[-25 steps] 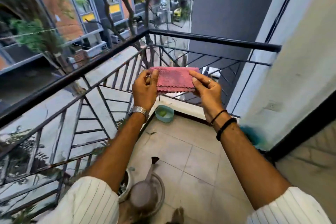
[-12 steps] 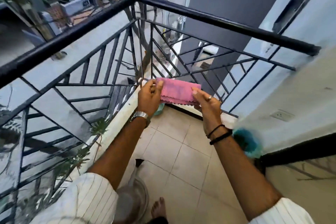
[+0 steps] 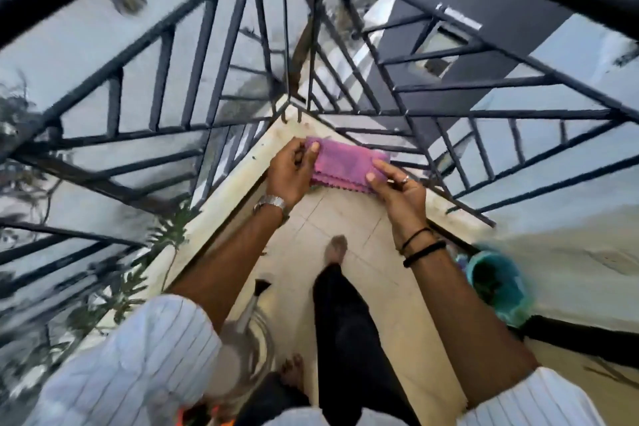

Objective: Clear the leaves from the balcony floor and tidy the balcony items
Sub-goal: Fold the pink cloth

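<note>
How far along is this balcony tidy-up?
Done: the visible floor tiles look mostly leaf-free. In hand: the left hand and right hand pinch a folded pink cloth near the railing corner. Left: the watering can and teal bucket still sit out.

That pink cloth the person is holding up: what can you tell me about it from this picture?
The pink cloth looks like a soft, slightly fuzzy cleaning rag, folded into a flat band with a zigzag-cut lower edge. It is held up in the air, stretched roughly level between both hands, in front of the corner of the black railing and above the pale tiled floor. The left hand pinches its left end, thumb on top; the right hand pinches its right end. Nothing else touches it.
</note>
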Available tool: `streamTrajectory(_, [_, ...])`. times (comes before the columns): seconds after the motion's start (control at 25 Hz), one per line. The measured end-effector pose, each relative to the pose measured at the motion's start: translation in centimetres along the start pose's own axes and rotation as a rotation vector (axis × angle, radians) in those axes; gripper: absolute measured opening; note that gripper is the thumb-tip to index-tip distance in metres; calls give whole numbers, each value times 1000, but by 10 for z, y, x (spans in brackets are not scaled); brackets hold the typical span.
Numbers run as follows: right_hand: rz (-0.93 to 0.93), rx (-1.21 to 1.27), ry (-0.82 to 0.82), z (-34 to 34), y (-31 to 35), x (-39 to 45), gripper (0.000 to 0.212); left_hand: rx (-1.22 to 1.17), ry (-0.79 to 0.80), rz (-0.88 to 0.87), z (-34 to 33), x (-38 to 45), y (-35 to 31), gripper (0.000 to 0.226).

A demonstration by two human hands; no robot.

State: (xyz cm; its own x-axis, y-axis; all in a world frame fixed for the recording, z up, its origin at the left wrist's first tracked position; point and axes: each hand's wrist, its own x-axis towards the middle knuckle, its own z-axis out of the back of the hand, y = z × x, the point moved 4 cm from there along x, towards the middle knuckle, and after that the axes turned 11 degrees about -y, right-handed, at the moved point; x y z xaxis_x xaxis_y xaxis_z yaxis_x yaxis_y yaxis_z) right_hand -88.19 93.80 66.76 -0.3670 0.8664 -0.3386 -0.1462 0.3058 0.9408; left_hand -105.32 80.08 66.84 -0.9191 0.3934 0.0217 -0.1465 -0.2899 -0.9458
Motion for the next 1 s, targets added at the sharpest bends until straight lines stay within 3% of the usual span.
streamTrajectory(0.2, [-118,-146,49,-39,-81,138,30,91,2,156,-71,79,116,38])
streamTrajectory(0.48, [-263,-337,77,-92,-240,271,30,110,-70,453,-151,98,328,37])
streamTrajectory(0.72, [-212,-473,98,-137,-382,374,30,208,-219,428,-194,140,449,26])
streamTrajectory(0.88, [-167,-504,84,-163,-430,421,27,178,-262,413,-216,167,503,9])
streamTrajectory(1.0, [-149,-563,50,-181,-462,460,26,109,-245,436,-238,186,545,24])
